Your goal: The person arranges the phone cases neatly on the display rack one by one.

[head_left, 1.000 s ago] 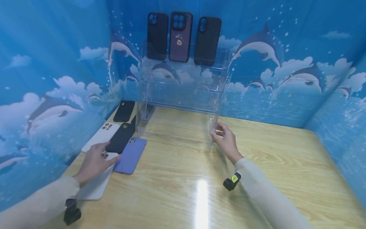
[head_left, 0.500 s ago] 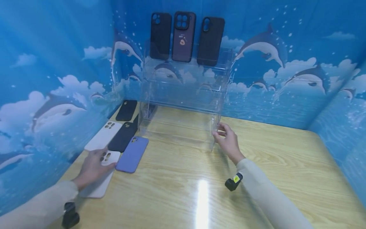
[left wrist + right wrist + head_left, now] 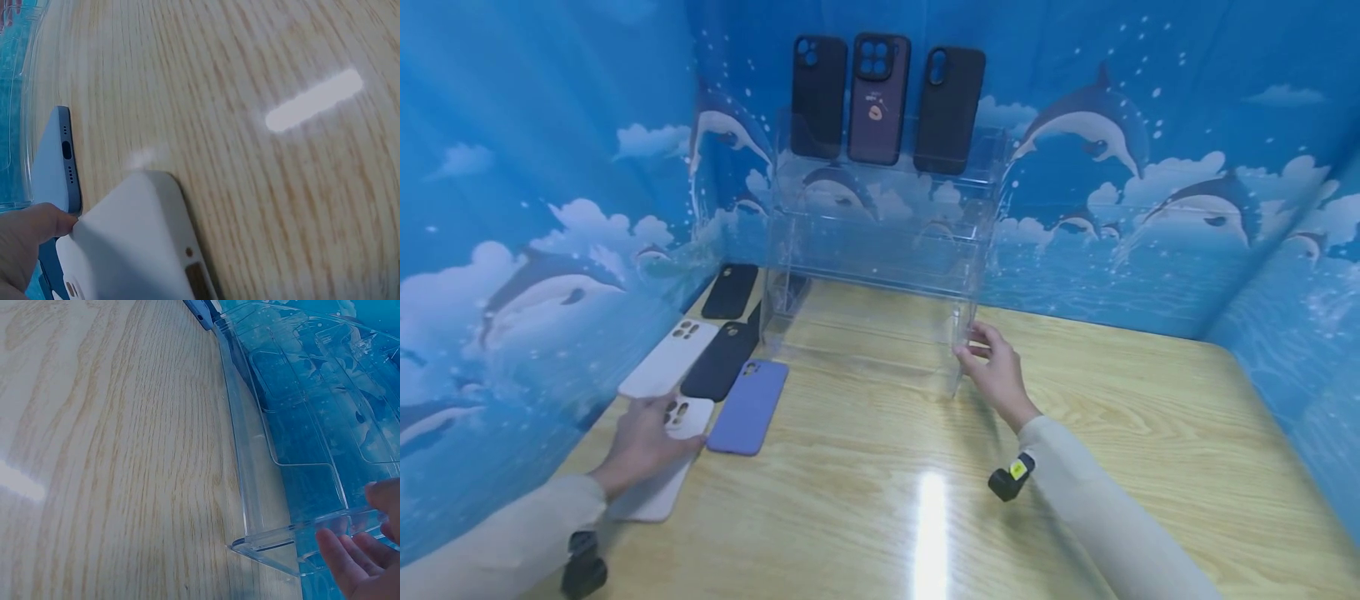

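Note:
My left hand (image 3: 642,446) reaches across the upper part of the nearer white phone case (image 3: 651,497), thumb on its right edge and fingers over its left side. In the left wrist view the thumb (image 3: 53,224) presses the edge of that white case (image 3: 134,231), and the other fingers are mostly hidden. My right hand (image 3: 997,375) holds the lower right side of a clear tiered display stand (image 3: 857,360). Thumb and fingers lie on either side of its clear panel (image 3: 269,540) in the right wrist view.
A purple phone case (image 3: 748,408), a black case (image 3: 720,362), another white case (image 3: 668,358) and a farther black case (image 3: 731,292) lie left of the stand. Three dark cases, one patterned (image 3: 877,117), stand on its top tier. Dolphin-print curtains (image 3: 1165,125) enclose the table.
The left hand has settled lower over the nearer white case, its fingers now farther over the left side. The right hand keeps its hold on the stand. The view has shifted slightly.

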The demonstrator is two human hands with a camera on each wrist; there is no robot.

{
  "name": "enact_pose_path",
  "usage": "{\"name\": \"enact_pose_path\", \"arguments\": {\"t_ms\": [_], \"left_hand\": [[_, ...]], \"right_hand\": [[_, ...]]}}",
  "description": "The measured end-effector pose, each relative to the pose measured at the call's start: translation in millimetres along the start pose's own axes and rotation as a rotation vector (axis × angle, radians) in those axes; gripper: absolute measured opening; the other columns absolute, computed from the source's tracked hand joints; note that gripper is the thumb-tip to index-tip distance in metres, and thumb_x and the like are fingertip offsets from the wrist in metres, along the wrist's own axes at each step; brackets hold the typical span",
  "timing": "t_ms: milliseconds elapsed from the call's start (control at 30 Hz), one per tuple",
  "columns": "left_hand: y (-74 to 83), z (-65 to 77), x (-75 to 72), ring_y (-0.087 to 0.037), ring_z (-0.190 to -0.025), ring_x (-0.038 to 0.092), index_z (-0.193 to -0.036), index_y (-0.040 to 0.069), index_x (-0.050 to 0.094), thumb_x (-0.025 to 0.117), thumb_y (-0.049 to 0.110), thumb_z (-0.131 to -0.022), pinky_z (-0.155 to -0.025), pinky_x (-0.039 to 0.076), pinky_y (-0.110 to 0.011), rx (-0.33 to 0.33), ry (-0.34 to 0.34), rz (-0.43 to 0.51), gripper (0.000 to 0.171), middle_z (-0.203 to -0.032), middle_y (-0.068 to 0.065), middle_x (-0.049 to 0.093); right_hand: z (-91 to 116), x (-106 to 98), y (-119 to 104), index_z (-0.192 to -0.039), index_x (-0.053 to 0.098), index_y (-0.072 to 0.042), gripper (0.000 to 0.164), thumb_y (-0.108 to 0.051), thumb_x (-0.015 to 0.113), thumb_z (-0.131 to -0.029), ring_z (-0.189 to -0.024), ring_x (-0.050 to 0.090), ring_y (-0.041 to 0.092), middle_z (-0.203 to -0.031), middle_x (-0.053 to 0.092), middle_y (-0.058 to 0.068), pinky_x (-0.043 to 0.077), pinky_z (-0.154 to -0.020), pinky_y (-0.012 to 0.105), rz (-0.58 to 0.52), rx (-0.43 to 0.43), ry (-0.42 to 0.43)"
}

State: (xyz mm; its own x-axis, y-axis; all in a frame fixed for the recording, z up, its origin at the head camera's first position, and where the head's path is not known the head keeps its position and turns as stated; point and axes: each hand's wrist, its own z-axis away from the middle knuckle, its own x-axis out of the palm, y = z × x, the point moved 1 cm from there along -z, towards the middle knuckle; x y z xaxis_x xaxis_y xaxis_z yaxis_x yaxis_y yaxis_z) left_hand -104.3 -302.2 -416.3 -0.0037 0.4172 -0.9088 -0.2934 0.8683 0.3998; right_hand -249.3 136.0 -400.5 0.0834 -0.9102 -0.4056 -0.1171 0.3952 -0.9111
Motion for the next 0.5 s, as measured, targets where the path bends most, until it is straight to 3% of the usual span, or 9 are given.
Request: {"name": "enact_pose_path", "arguments": {"t_ms": [100, 267, 500], "left_hand": [[-0.5, -0.9, -3.2, -0.057, -0.116, 0.038, -0.137, -0.021, 0.029, 0.078, 0.031, -0.075, -0.093, 0.038, -0.064, 0.003, -0.03, 0.01, 0.095, -0.13, -0.044, 0.036], [-1.7, -1.3, -12.2, -0.058, -0.117, 0.04, -0.135, -0.025, 0.028, 0.075, 0.03, -0.077, -0.096, 0.038, -0.064, 0.063, -0.049, 0.036, 0.093, -0.13, -0.046, 0.036], [10.6, -2.1, -31.9, -0.059, -0.12, 0.035, -0.138, -0.024, 0.023, 0.073, 0.034, -0.08, -0.096, 0.036, -0.065, 0.096, -0.056, 0.043, 0.096, -0.133, -0.046, 0.031]], "right_hand": [[0, 0, 0, -0.144, 0.037, -0.003, 0.055, -0.016, 0.059, -0.096, -0.12, 0.054, 0.035, -0.137, 0.049, 0.02, 0.055, -0.084, 0.035, 0.001, -0.002, 0.0], [1, 1, -1, -0.144, 0.038, -0.002, 0.055, -0.015, 0.06, -0.095, -0.119, 0.054, 0.036, -0.137, 0.049, 0.021, 0.056, -0.083, 0.035, -0.011, -0.007, 0.0], [1, 1, -1, -0.144, 0.038, -0.003, 0.054, -0.015, 0.059, -0.096, -0.12, 0.054, 0.036, -0.137, 0.049, 0.02, 0.056, -0.084, 0.036, 0.003, -0.007, 0.0]]}}
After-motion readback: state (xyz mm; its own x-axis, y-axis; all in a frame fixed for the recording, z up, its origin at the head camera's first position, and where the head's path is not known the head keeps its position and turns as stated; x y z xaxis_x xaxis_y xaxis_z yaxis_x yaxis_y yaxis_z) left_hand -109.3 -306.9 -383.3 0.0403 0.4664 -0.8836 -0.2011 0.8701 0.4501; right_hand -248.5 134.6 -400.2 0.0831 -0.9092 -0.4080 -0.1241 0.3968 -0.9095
